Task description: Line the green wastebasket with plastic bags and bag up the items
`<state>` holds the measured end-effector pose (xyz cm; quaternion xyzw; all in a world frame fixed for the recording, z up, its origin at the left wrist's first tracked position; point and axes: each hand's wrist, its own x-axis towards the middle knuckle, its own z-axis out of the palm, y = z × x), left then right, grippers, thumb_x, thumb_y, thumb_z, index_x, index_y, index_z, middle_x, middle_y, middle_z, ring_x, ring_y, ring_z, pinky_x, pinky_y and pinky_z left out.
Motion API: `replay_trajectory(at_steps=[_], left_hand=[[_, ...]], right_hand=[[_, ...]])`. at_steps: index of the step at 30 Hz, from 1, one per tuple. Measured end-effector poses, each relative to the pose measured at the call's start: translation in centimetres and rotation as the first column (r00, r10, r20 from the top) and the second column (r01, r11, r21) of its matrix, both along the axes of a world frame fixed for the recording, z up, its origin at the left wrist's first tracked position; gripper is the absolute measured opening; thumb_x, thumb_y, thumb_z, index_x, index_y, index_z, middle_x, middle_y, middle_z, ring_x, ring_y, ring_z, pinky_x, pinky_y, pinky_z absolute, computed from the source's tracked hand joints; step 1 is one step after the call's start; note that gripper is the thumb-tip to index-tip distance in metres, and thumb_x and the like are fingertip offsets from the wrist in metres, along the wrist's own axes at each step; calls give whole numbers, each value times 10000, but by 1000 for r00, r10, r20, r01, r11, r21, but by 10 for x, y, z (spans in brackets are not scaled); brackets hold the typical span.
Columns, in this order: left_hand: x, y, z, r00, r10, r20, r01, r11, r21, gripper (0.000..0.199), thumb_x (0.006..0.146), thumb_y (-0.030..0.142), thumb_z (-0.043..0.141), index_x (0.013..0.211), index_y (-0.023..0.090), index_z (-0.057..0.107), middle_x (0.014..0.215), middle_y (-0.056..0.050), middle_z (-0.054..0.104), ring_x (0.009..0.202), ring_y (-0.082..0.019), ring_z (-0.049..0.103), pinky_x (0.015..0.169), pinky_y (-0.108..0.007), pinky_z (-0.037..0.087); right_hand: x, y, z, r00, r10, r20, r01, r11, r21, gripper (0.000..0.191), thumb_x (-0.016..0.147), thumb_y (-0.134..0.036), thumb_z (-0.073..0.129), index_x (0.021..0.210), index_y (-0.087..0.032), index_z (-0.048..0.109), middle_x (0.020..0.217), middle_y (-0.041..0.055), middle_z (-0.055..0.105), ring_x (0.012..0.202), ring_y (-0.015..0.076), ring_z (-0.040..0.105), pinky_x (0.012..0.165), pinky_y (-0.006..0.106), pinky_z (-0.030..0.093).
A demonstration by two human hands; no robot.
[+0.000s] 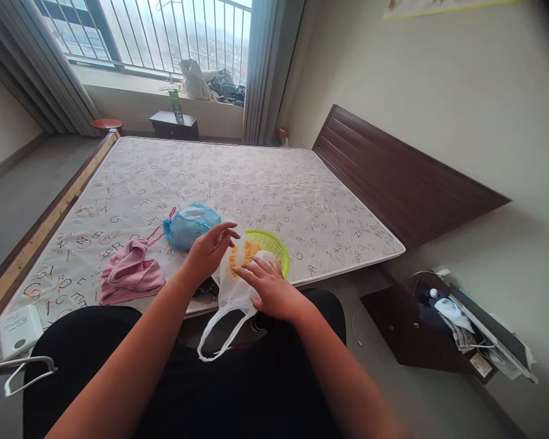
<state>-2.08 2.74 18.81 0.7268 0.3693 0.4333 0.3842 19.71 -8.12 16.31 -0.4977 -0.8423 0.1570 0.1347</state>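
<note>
A white plastic bag (232,291) with orange print lies at the near edge of the mattress (256,183), its handles hanging down toward my lap. My right hand (268,289) rests flat on the bag, fingers spread. My left hand (210,249) hovers just above the bag's top with its fingers apart; whether it pinches the plastic I cannot tell. A green plastic basket (274,246) sits right behind the bag. A blue bag (190,224) with red drawstrings lies just left of my left hand.
A pink cloth (130,274) lies on the mattress to the left. A white device (18,332) and a hanger (27,372) sit at the near left. A dark headboard (393,177) stands on the right, a dark nightstand (416,329) with clutter beside it.
</note>
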Motion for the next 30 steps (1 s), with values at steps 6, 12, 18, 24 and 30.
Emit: replay_trajectory(at_steps=[6,12,18,24,30], left_hand=[[-3,20,7,999,52,6,-52,997,-63,366,1022,332,448,1333,244,620,1391,-86,655,627,-75,634,510,-218,508],[0,22,-1,993,81,88,-63,980,-191,377,976,317,508,1337,250,592,1447,-89,621,566,-53,578,463,-205,461],[2,19,2,996,81,-27,-83,993,-89,403,984,357,530,1365,247,598,1274,-80,709,531,-62,463,554,-242,482],[-11,16,-8,852,489,-185,-456,869,193,524,895,327,626,1402,205,571,1214,-133,652,1071,-267,646,1018,-482,514],[12,-24,-28,738,627,-248,-460,737,495,630,862,306,700,1451,248,484,1563,-175,430,1536,-373,294,1249,-603,222]], right_hand=[[64,29,-37,802,-535,-266,542,839,-51,254,993,-214,450,1060,-184,693,1030,101,725,962,222,673,916,371,538],[11,-12,18,967,-64,-246,105,982,157,554,931,-472,686,1425,-267,543,1397,105,615,1360,268,526,1158,444,419],[6,-8,32,941,62,332,-13,989,-149,106,941,-191,657,1039,-168,691,987,81,744,938,258,711,847,371,535],[24,-13,28,991,-2,134,11,997,-71,678,842,-485,822,1431,-278,557,1383,117,624,1303,318,565,1059,435,467],[-8,-16,-1,956,40,291,-22,998,-65,401,893,-122,691,1281,-213,652,1131,128,691,1139,284,628,984,413,499]])
